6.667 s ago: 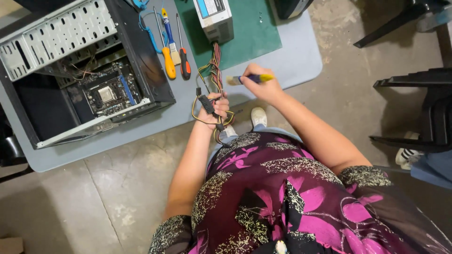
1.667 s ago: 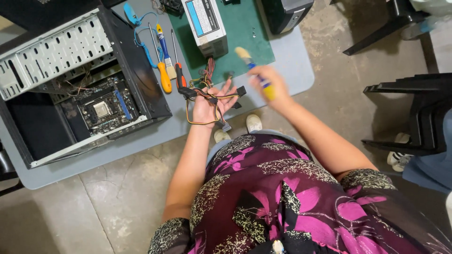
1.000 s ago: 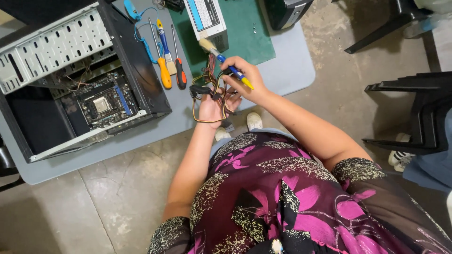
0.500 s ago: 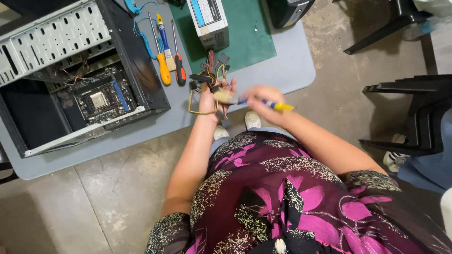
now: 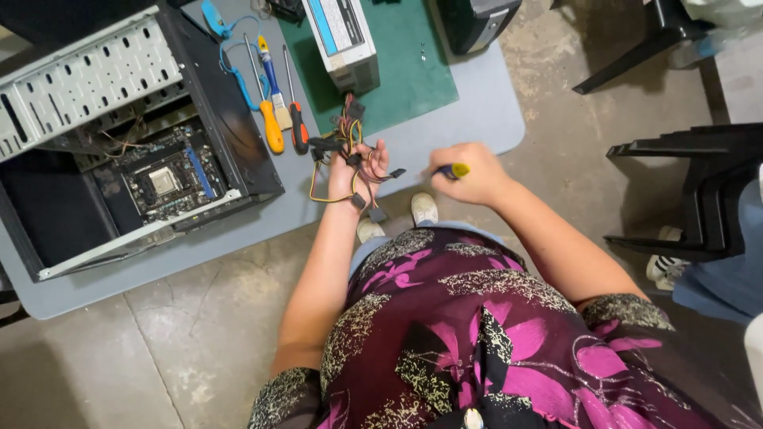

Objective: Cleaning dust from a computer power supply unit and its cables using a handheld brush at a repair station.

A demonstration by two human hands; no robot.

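Half a second ago the right hand (image 5: 469, 171) held its brush close against the cables; now it has drawn off to the right, and only the yellow-and-blue brush handle (image 5: 455, 170) shows past the knuckles. Nearest the body, both hands hang over the near edge of the grey table (image 5: 477, 127), above the floor and the person's shoes. That right fist is closed around the handle, which lies roughly level, its butt pointing left toward the other hand; the bristle end is hidden. The left hand (image 5: 355, 168) is curled shut on a cable bundle (image 5: 347, 147), with black connectors (image 5: 373, 208) dangling below and to the right of the fingers. So the bundle lies just left of the brush, the two apart with a small gap between. The cables' long axis runs away from the person, up to the power supply (image 5: 343, 40) on the green mat (image 5: 413, 71) toward the far edge. Left of the bundle lie three screwdrivers (image 5: 274, 119), handles toward the person. Farther left, the open computer case (image 5: 119, 135) fills that end of the table, its motherboard (image 5: 171, 171) exposed.
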